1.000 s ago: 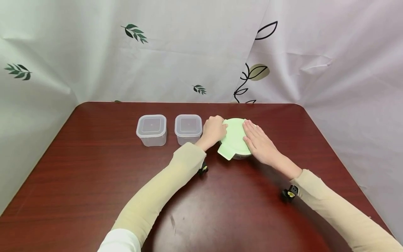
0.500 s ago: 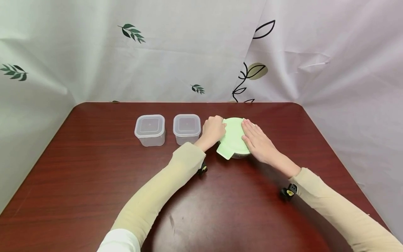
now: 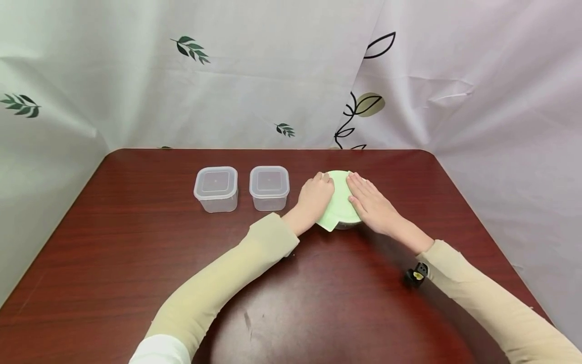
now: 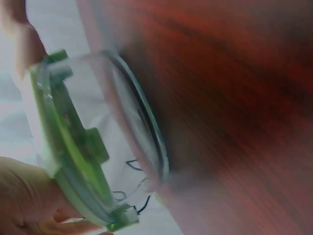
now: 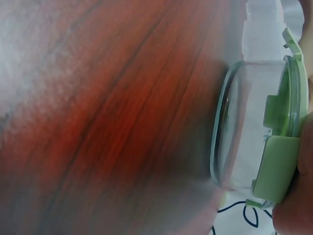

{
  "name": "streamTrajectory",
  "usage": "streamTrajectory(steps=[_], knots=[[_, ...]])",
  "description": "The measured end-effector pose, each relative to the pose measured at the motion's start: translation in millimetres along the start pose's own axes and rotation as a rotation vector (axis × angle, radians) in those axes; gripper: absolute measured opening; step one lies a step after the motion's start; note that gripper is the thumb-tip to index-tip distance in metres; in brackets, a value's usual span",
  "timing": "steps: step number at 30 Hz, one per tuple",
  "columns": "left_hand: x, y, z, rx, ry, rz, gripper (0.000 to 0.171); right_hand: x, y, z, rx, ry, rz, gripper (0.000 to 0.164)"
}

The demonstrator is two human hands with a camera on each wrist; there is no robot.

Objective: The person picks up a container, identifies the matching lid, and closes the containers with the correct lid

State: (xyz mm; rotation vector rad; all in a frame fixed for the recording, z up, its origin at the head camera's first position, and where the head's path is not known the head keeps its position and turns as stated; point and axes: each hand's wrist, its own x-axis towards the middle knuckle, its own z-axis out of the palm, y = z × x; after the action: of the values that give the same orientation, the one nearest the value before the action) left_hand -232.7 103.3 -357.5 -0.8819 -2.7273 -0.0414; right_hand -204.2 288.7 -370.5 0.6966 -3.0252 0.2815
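Observation:
A round clear glass food container (image 5: pixel 230 142) with a light green snap-on lid (image 3: pixel 341 194) stands right of the table's middle. My left hand (image 3: pixel 317 197) lies over the lid's left side with bent fingers. In the left wrist view, its fingers (image 4: pixel 73 225) curl near a latch (image 4: pixel 124 218), their tips partly hidden. My right hand (image 3: pixel 373 207) rests on the lid's right part, fingers straight and together. The near latch (image 3: pixel 328 222) sticks outward from the rim. On the right side, another latch (image 5: pixel 276 169) hangs down along the glass wall.
Two small clear plastic boxes with frosted lids, a left box (image 3: pixel 216 188) and a right box (image 3: pixel 269 187), stand left of the glass container. The dark red table (image 3: pixel 136 242) is backed by a white cloth (image 3: pixel 245 76) with leaf prints.
My left hand has shifted right and up from the container's left side onto the lid, covering part of the near latch. My right hand stays on the lid.

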Motion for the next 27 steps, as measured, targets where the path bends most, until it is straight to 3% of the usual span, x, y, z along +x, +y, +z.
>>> streamTrajectory(steps=[3,13,20,27], knots=[[-8.0,-2.6,-5.5,-0.012,-0.005,0.105,0.029,0.7,0.6,-1.2,0.009,-0.010,-0.003,0.056],[-25.8,-20.5,-13.0,-0.255,-0.098,0.398,0.031,2.6,4.9,-3.4,0.041,-0.020,-0.018,0.056],[-30.9,-26.0,-13.3,-0.300,-0.169,0.475,0.044,3.6,8.2,-4.7,0.051,-0.029,-0.050,0.056],[-28.8,-30.8,-13.7,-0.263,-0.205,0.559,0.054,5.5,11.1,-5.7,0.045,-0.040,-0.074,0.057]])
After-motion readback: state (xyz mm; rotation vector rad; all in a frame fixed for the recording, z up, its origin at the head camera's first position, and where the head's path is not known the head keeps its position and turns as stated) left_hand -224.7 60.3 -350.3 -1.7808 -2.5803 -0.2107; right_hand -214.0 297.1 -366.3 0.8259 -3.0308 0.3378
